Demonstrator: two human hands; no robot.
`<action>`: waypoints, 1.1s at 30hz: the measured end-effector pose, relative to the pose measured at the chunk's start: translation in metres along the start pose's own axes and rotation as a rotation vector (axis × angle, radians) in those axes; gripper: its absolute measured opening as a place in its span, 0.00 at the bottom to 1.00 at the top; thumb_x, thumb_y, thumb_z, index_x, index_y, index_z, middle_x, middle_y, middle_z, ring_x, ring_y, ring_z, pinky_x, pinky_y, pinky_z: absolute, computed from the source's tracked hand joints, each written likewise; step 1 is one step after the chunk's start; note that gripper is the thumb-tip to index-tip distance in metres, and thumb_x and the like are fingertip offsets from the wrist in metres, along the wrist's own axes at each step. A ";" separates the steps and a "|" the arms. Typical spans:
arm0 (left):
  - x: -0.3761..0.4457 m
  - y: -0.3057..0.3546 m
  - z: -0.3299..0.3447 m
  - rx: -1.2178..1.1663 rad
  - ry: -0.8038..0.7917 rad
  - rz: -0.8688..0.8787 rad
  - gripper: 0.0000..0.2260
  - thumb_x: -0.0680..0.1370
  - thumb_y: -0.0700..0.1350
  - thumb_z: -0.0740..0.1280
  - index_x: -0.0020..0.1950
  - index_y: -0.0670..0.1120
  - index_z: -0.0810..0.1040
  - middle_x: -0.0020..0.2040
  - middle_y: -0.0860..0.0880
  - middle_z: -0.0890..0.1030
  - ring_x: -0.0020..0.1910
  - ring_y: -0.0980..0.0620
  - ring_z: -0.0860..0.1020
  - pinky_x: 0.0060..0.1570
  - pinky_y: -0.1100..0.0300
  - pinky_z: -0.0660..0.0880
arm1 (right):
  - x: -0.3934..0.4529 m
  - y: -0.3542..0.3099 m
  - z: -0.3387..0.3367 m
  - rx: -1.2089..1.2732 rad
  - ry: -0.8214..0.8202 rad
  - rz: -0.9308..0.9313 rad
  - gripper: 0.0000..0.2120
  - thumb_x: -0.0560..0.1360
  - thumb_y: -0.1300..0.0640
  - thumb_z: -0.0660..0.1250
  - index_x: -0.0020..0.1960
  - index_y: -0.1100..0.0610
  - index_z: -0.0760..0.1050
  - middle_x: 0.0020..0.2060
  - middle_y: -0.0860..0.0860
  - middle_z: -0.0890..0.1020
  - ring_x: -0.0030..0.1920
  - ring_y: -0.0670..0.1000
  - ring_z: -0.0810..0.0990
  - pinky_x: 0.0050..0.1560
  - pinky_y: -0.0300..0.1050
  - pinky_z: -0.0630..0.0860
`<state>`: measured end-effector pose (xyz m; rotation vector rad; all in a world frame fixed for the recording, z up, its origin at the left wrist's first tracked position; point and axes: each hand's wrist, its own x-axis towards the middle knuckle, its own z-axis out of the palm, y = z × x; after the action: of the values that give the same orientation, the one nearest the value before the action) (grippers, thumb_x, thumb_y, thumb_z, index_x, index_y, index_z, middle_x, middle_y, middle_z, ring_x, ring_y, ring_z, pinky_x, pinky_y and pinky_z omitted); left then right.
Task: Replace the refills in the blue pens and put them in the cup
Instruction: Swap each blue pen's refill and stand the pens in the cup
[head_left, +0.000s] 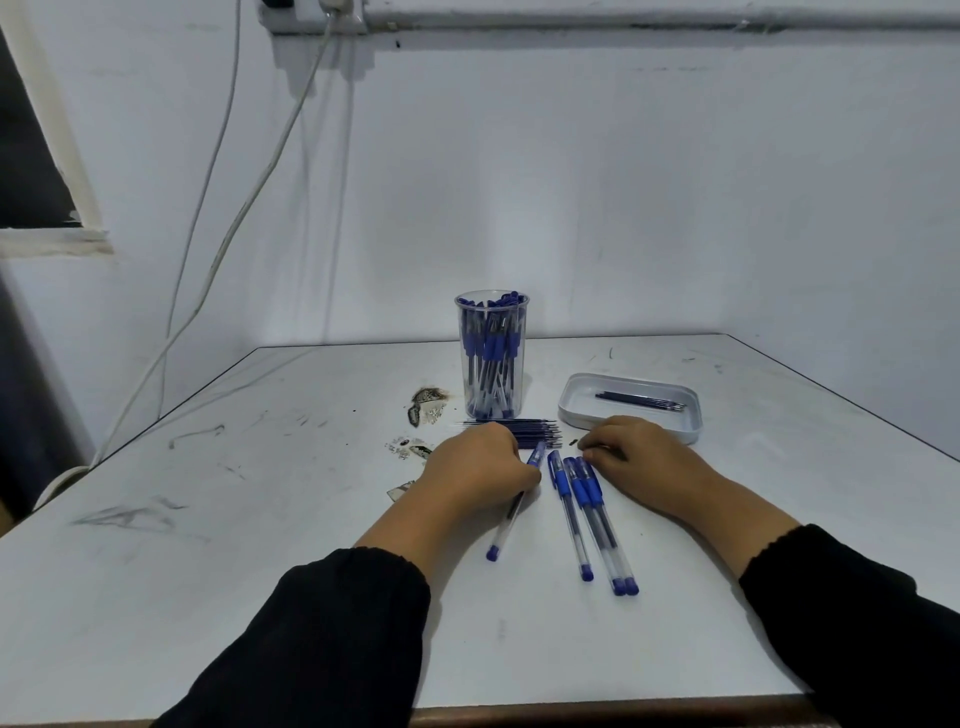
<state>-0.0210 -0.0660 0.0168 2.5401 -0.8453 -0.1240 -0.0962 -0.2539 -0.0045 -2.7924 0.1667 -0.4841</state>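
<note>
Black sleeves (332, 639) fill the near edge of the view, one on each forearm, both reaching forward over the white surface (260, 597). Left of the left hand (475, 467), the surface shows scuffs and dark chipped patches (423, 410). That left hand lies knuckles-up with its fingers curled round a blue pen (511, 512) — the capped end sticks out beyond the fingertips, the clear barrel trails back under the palm toward the camera. Just beyond its knuckles a bundle of dark refills (535, 434) lies crosswise on the surface, partly hidden by the hand. Farther past those stands a clear cup (492, 358), upright and packed with blue pens.

Between the two hands, three more pens (587, 514) lie side by side, caps pointing away from the camera, the two rightmost touching each other. The right hand (641, 460) rests palm-down with fingers curled inward, its fingertips at the cap of the rightmost pen; whether it pinches the pen or only touches it — I cannot tell. Just beyond this hand sits a shallow white tray (576, 402) with a few dark refills (641, 402) lying in it. Well up and left of both hands, white cables (249, 202) hang down the wall.
</note>
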 end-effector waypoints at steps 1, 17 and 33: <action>0.000 -0.001 -0.002 -0.011 0.004 0.002 0.12 0.70 0.50 0.66 0.44 0.42 0.79 0.38 0.46 0.79 0.39 0.49 0.78 0.38 0.56 0.74 | 0.000 0.000 0.000 0.003 0.000 0.002 0.12 0.80 0.53 0.62 0.60 0.52 0.80 0.56 0.48 0.79 0.55 0.47 0.76 0.58 0.42 0.73; 0.000 -0.003 -0.008 -0.105 0.118 0.234 0.05 0.75 0.45 0.69 0.51 0.49 0.80 0.43 0.54 0.78 0.43 0.54 0.76 0.42 0.62 0.71 | -0.003 -0.011 -0.003 0.198 0.204 -0.173 0.11 0.76 0.57 0.69 0.57 0.54 0.82 0.49 0.48 0.82 0.51 0.47 0.77 0.55 0.47 0.75; -0.004 0.000 0.011 0.022 0.297 0.369 0.10 0.81 0.50 0.57 0.50 0.52 0.78 0.42 0.53 0.79 0.41 0.54 0.75 0.40 0.54 0.73 | 0.001 -0.013 -0.001 0.333 0.211 -0.154 0.08 0.73 0.55 0.72 0.52 0.49 0.83 0.40 0.37 0.79 0.47 0.41 0.76 0.51 0.40 0.73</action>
<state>-0.0272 -0.0681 0.0064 2.2954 -1.1717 0.3708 -0.0950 -0.2419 0.0007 -2.4359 -0.0789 -0.7680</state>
